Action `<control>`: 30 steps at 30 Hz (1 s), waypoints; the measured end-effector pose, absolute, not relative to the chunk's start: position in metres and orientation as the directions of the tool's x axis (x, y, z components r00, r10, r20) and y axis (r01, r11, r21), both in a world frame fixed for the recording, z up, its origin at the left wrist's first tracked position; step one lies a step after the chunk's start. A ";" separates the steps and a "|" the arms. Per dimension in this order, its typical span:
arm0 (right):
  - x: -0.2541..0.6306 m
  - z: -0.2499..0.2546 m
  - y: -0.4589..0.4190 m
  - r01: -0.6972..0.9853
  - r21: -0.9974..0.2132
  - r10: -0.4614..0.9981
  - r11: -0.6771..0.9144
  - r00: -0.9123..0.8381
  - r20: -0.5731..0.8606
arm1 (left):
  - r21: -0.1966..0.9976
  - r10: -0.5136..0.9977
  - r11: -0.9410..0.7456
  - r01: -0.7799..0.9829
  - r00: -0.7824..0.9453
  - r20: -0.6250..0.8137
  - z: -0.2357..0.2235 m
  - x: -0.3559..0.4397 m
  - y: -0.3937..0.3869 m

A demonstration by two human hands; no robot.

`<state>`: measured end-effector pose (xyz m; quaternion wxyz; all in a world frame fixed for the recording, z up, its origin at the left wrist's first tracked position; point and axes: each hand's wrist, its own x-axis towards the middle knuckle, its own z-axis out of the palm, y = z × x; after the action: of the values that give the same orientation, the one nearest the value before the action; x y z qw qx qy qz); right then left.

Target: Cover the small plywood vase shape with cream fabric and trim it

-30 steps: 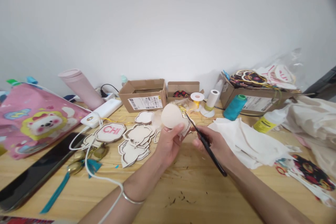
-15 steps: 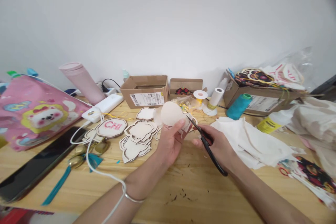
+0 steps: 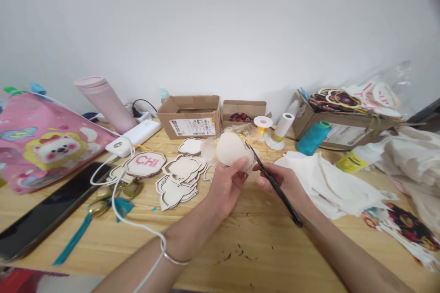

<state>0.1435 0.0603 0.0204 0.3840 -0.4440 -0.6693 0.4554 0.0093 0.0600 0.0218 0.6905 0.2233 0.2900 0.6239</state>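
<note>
- pale disc point(image 3: 231, 149) at centre, raised above the table point(image 3: 247, 256); looks light and fairly stiff, perhaps cloth-faced, with little slip; best held by its lower rim
- left hand point(image 3: 227, 182) clamped on that rim, thumb on the face
- right hand point(image 3: 283, 184) closed round the scissors point(image 3: 277, 188), at the disc's four o'clock; tips near its edge, blade gap unclear
- ten o'clock: large box point(image 3: 192, 128), contents hidden
- one o'clock: small box point(image 3: 237, 107) with a patterned piece point(image 3: 237, 117)
- between two and three: full box point(image 3: 367, 130), heaped with patterned and lettered pieces point(image 3: 380, 96)
</note>
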 end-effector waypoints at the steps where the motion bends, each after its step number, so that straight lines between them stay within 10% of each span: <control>1: 0.144 0.021 0.061 0.241 -0.952 0.944 0.190 -0.311 0.110 | 0.669 0.991 0.123 -0.733 0.054 -0.123 0.022 0.009 0.060; 30: 0.137 0.021 0.056 0.153 -0.978 0.957 0.140 -0.276 0.094 | 0.579 0.967 0.210 -0.788 0.081 -0.240 0.028 0.008 0.058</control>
<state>0.1373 0.0560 0.0214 0.4121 -0.4384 -0.6327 0.4875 0.0077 0.0578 0.0283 0.7195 0.1517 0.2955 0.6099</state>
